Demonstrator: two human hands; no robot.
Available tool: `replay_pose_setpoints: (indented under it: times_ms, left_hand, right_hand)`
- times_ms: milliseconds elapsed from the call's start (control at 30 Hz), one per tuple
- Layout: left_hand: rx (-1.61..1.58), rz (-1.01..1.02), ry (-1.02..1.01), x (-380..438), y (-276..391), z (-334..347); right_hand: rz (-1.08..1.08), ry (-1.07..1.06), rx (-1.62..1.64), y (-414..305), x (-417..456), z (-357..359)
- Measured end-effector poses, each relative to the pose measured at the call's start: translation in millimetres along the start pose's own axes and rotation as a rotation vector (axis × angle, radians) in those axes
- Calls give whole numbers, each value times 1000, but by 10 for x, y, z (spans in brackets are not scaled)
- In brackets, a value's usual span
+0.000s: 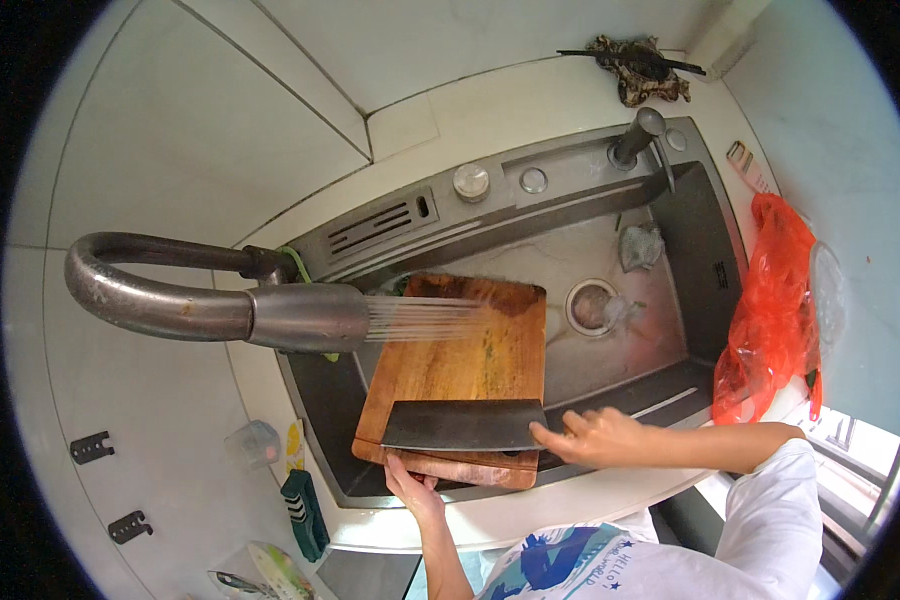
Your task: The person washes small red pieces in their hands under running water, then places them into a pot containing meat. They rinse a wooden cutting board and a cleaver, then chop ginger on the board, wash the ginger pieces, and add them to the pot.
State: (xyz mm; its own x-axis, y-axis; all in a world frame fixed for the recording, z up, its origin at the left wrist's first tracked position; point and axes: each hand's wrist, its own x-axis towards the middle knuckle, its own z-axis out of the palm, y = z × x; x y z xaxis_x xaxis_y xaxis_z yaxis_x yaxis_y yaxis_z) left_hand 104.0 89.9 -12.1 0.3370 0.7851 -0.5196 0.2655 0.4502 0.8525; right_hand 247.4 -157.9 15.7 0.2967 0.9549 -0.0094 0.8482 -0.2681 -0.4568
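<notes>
A wooden cutting board (pixel 457 367) lies tilted in the sink, its near edge by the sink's front rim. My left hand (pixel 415 487) grips that near edge at its left corner. In my right hand (pixel 585 439) is a cleaver (pixel 461 425), its dark broad blade lying across the near part of the board; the handle is mostly hidden by my fingers. Water runs from the metal faucet (pixel 311 316) onto the board's far part, where small green bits stick to the wood.
A round drain (pixel 591 307) and a scrubbing pad (pixel 640 248) are in the basin (pixel 510 247). Red plastic bags (pixel 769 315) lie right of the sink. A green knife sharpener (pixel 304 514) stands at the left front. Black chopsticks (pixel 675 64) rest on an ornate holder (pixel 637 82) behind.
</notes>
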Motion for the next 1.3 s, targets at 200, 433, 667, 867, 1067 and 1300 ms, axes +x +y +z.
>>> replay_pose_setpoints:
  times_ms: [200,433,667,867,1067,1300]
  left_hand:
    - [-10,16,-2,-16,-3,45]
    - [-33,-18,-48,38,-78,-18]
    - [-40,34,49,37,-149,-63]
    - [4,-37,-4,43,-126,-30]
    - [20,-28,-20,42,-126,-86]
    - [-2,16,22,-7,-92,-7]
  right_hand:
    - [63,99,-65,71,9,237]
    - [326,187,-116,1000,221,540]
    - [64,90,41,197,60,72]
    - [346,123,-85,1118,224,643]
    - [223,140,44,429,277,150]
    - [-11,171,26,-30,219,57]
